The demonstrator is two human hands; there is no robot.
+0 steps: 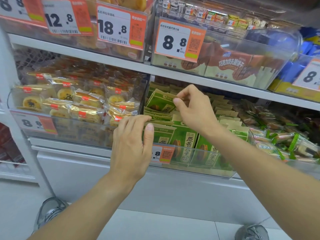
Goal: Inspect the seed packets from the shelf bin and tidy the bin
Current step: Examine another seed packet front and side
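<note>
My left hand [133, 144] held the front green-and-kraft paper seed packets [161, 134] at their top edges, thumb pressed on them, at the near left corner of the clear plastic shelf bin [204, 168]. Tidying looked midway — front packets stood upright, those behind lay tumbled. My right hand [194, 108] pinched a tilted packet [160, 103] by its top. Little room — the white shelf [225, 84] sat close overhead.

Left hand [133, 144] fingers curled, thumb upright, right hand [194, 108] pinching, arms extended
</note>
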